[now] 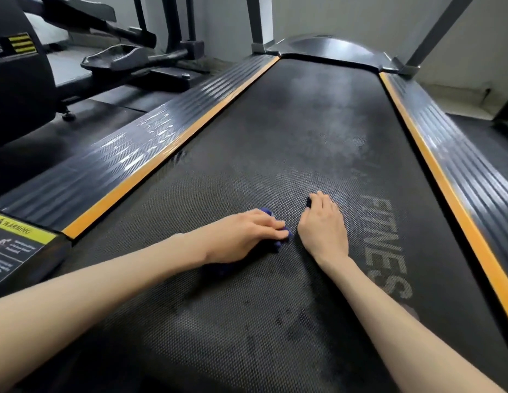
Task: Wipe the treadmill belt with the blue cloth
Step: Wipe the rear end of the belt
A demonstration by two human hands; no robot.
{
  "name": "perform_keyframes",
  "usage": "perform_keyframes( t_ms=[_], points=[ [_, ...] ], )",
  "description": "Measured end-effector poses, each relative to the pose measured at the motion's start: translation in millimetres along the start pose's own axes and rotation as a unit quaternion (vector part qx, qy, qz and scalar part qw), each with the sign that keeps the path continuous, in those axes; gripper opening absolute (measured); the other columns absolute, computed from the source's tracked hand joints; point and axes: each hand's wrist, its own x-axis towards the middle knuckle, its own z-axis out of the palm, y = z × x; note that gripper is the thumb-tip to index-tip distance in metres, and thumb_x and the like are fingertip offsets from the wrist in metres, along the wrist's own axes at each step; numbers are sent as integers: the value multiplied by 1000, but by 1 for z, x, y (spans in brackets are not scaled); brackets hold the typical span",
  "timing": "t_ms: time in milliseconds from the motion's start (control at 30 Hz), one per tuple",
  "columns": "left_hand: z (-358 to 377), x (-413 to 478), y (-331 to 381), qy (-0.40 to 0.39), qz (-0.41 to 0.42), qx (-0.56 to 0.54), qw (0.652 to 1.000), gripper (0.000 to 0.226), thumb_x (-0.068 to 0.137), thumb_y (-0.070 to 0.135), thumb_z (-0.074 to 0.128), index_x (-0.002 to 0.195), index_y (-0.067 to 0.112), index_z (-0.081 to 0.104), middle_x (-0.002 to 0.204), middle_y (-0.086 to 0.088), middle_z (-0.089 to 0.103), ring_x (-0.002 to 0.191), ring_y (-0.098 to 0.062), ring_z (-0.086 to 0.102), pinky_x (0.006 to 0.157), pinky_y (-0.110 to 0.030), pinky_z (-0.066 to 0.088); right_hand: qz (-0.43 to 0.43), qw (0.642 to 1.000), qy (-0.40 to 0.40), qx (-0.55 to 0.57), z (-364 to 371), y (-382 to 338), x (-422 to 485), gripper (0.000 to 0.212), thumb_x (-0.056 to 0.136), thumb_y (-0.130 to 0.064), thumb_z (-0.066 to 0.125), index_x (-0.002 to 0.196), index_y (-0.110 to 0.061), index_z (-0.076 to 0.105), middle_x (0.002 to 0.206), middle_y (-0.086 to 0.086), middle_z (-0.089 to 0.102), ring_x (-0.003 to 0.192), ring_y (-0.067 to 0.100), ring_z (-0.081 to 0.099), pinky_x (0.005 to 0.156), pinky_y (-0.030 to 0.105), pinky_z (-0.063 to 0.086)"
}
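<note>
Under you runs the treadmill belt (275,123), a dark, finely dimpled surface with pale hazy patches toward its far end and darker blotches close to you, and grey FITNESS lettering (386,245) printed along its right part. Ribbed black side rails (133,154) flank it, each edged on the inside by an orange strip (162,163), and the rounded motor cover (326,46) closes the far end between two grey uprights (255,21). A plain pale wall (488,52) stands behind. Your left hand (247,236) lies palm down on the belt's near half, fingers curled over the blue cloth (278,244), which is bunched beneath it so that only small bits show past the fingertips and under the wrist. Your right hand (322,228) rests just beside it on the belt, fingers stretched forward and close together, holding nothing. A yellow-and-black warning label (17,231) sits on the near left corner of the frame. Left of the treadmill stands another black exercise machine (20,80) with a foot pedal (116,59).
</note>
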Motion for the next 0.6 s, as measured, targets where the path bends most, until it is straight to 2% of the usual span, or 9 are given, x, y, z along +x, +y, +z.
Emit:
perform_keyframes(
  t_ms=[100,167,233,267,333,433,500,567,600],
  points=[
    [-4,20,-41,27,-154,47,987,40,93,5,41,130,11,54,135,-8,52,126,-24,43,105,-25,27,0,1000,-3,4,0,1,-1,42,95,-16,38,135,-3,42,143,15,40,134,27,34,113,37,22],
    [-13,31,-80,25,-295,86,951,39,92,2,42,128,7,54,133,-13,51,123,-28,44,103,-28,28,0,1000,-4,10,-1,1,-2,42,96,-17,36,135,-4,42,145,12,39,134,25,33,114,36,22],
    [-18,35,-103,29,-369,127,920,37,90,1,42,123,5,56,127,-15,53,117,-30,47,98,-31,31,-3,1000,0,10,-1,1,-2,42,96,-17,35,135,-5,41,145,11,38,135,24,33,114,35,22],
    [-19,37,-106,29,-377,138,915,36,89,1,42,122,5,57,125,-15,54,115,-30,48,97,-31,32,-1,1000,3,10,0,2,-1,41,96,-17,36,135,-5,42,145,11,38,135,24,32,114,35,21],
    [-13,44,-96,28,-341,108,934,38,88,0,43,124,6,55,125,-13,53,116,-31,46,98,-33,33,3,1000,9,7,2,2,0,41,95,-16,37,134,-4,44,145,12,39,135,24,33,114,35,21],
    [-5,47,-62,-25,-154,41,987,39,92,1,43,130,8,52,134,-11,50,123,-28,43,105,-30,28,-3,1000,14,-6,3,0,-1,40,93,-14,41,130,-1,46,140,18,43,132,30,37,111,37,25],
    [-2,50,-49,-50,-62,11,997,39,92,-1,44,129,7,54,136,-10,50,124,-27,43,106,-28,26,-7,1000,12,-10,3,-1,-1,39,93,-14,42,130,0,47,140,19,43,132,31,37,111,37,25],
    [-2,55,-57,-24,-98,8,995,41,90,-4,45,127,9,56,135,-11,51,123,-27,45,106,-29,27,-5,1000,7,-12,1,0,-1,41,94,-16,40,132,-2,45,143,17,41,134,28,35,112,35,23],
    [-3,57,-68,-9,-163,29,986,43,88,-4,45,128,8,56,134,-13,52,122,-28,45,105,-29,28,-6,1000,6,-9,0,1,-1,41,94,-17,39,133,-3,44,144,16,40,135,27,34,112,34,22]
  ],
)
